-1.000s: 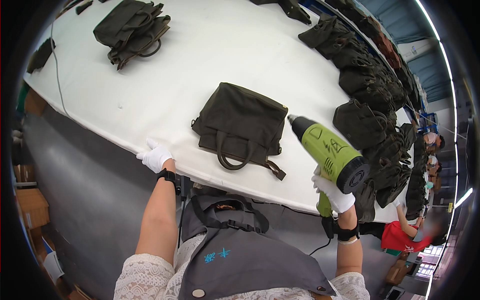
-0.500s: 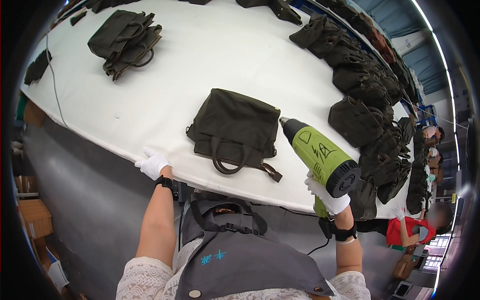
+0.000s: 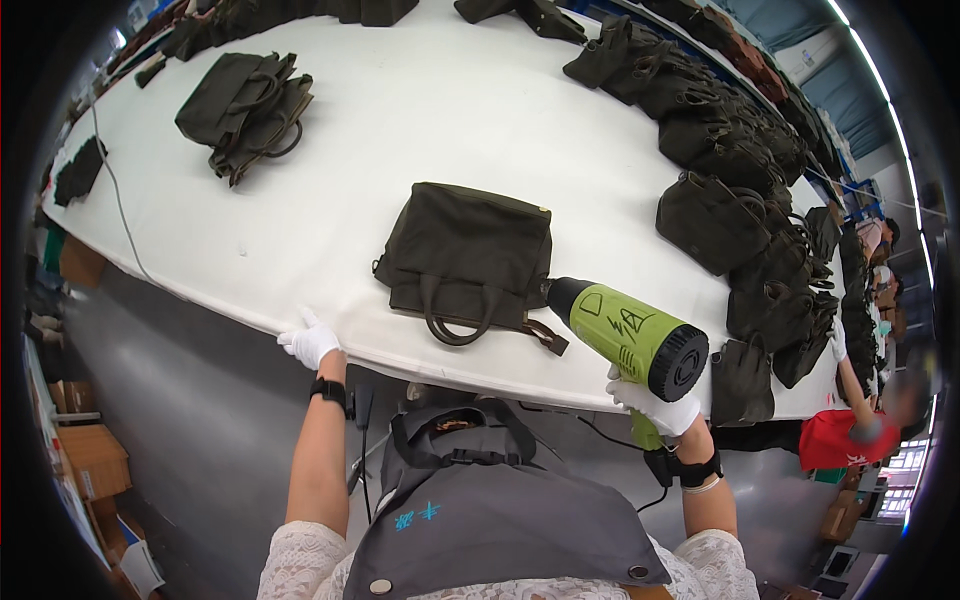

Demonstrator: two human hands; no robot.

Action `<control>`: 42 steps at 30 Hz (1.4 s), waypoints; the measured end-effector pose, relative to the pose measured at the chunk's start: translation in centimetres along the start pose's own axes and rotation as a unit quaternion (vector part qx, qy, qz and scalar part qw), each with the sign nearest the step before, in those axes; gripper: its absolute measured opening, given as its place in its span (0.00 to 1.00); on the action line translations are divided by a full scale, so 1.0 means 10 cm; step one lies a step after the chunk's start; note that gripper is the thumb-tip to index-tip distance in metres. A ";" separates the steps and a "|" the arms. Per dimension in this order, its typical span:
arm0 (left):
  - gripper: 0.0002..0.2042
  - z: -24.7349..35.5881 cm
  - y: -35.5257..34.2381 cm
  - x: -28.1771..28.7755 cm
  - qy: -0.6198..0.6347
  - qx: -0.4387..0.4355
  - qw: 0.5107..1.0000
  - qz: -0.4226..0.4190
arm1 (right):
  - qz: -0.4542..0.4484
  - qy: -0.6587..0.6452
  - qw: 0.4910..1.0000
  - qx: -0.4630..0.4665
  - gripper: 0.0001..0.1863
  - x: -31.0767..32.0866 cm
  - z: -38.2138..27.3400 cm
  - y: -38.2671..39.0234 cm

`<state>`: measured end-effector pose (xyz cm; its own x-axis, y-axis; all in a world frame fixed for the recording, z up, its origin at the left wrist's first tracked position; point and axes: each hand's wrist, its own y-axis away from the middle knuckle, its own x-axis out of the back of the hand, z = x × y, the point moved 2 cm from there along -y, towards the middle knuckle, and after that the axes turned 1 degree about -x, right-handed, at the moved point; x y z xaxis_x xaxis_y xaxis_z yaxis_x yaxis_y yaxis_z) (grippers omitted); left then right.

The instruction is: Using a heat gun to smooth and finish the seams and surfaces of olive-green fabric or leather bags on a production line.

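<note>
A green and black heat gun is gripped in my white-gloved right hand. Its nozzle points left, at the right side of a dark olive handbag; whether it touches the fabric I cannot tell. That handbag lies flat on the white table, its two handles and a short strap toward me. At the table's near edge rests my left hand, also in a white glove, with fingers apart and nothing in it, well left of the handbag.
Two or more stacked dark bags lie at the far left. Rows of similar bags line the right side. A grey cord crosses the left end of the table. Beyond the right end is a person in a red top; cardboard boxes stand lower left.
The heat gun has tilted and shifted slightly left and down, its nozzle now lower along the handbag's right side. My left hand stays at the table edge. The person in red has moved an arm.
</note>
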<state>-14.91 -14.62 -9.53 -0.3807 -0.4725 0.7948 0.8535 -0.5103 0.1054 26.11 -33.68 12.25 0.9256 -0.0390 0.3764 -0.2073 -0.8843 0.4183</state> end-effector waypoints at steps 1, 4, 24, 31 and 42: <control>0.36 -0.08 -0.01 0.01 -0.086 -0.081 0.991 0.057 | 0.002 -0.005 1.000 0.002 0.07 -0.03 0.00 -0.01; 0.32 -0.01 0.48 0.27 -0.072 -0.353 0.931 0.054 | 0.069 -0.108 0.992 0.008 0.04 0.04 0.12 -0.09; 0.05 0.74 1.65 -0.14 -0.148 -0.703 0.655 -0.235 | 0.079 -0.360 0.928 0.054 0.07 0.27 0.59 0.29; 0.12 0.84 0.53 0.50 0.129 -0.617 0.704 -0.326 | -0.008 -0.421 0.903 0.083 0.20 0.15 0.41 0.46; 0.15 0.47 0.12 0.67 0.266 -0.378 0.787 -0.408 | -0.045 -0.291 0.930 0.220 0.19 0.03 0.18 0.43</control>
<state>-14.73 -15.04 -1.26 -0.9594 0.1027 0.2627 -0.1318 -0.9866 -0.0957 26.03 -38.34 12.66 0.9741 -0.0870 -0.2089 -0.0889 -0.9960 0.0002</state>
